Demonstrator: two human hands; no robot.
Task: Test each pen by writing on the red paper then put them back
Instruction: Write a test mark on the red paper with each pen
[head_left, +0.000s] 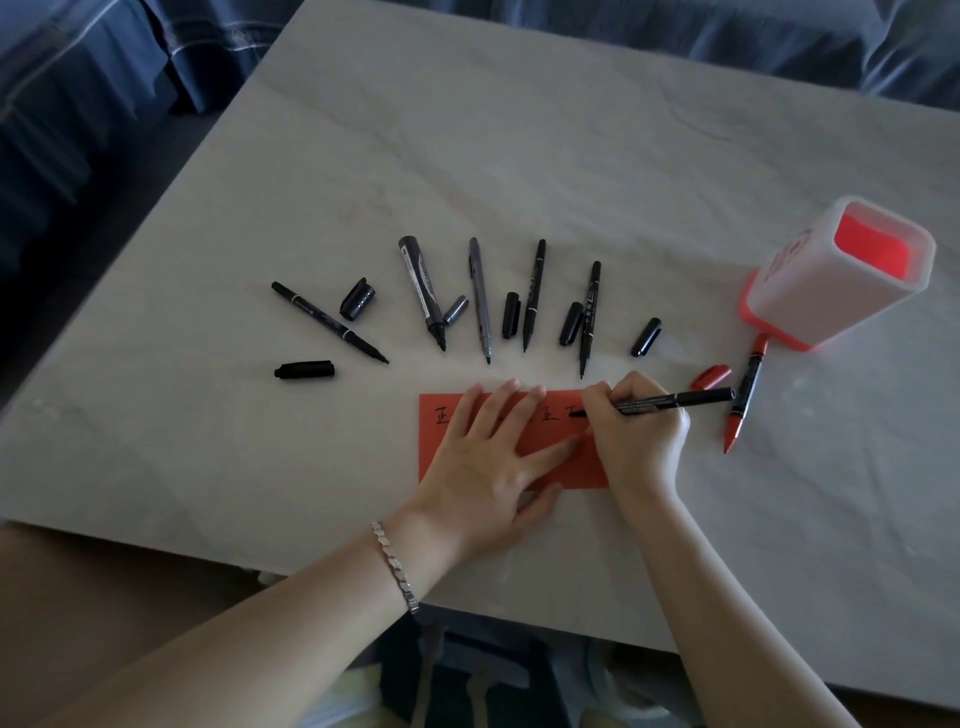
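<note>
Slim pen (670, 401), rectangular red paper (441, 457)

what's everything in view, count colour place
table: one, pale marbled, under everything
blue fabric: some, blue, beyond table
red paper: one, red, under both hands
loose pens: five, black or grey, fanned beyond paper
held pen: one, black, in right hand
red pen: one, red, right of paper
dark caps: six, black or grey, among loose pens
red cap: one, red, beside red pen
pen holder: one, white and red, far right
bracelet: one, silver, left wrist
left hand: flat on paper
right hand: grips held pen
</note>
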